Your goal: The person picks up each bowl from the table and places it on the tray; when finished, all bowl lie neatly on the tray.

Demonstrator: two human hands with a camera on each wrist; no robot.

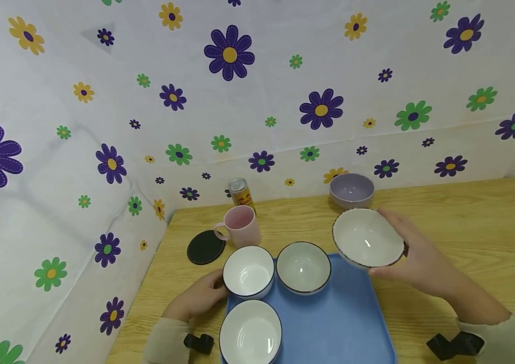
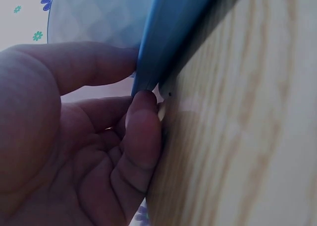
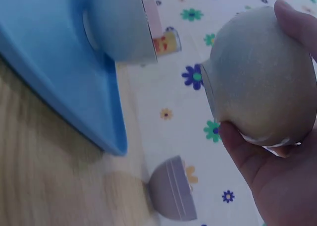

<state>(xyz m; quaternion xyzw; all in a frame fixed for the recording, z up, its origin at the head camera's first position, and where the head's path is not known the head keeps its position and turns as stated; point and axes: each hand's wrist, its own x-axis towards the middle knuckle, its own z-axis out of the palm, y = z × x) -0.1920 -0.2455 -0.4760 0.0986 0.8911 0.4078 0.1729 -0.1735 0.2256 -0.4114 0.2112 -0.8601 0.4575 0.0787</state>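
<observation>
Head view: raised bowl (image 1: 367, 236) hides tray (image 1: 337, 323) corner; mug (image 1: 247, 232), can (image 1: 241, 190) beyond.

Tray (image 1: 330, 323) is cut off below; can label (image 1: 245, 197) seems blurred.

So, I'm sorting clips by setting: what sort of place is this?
Probably a staged tabletop corner: a wood-grain table backed by flower-print sheeting, with white bowls on a blue tray.
</observation>
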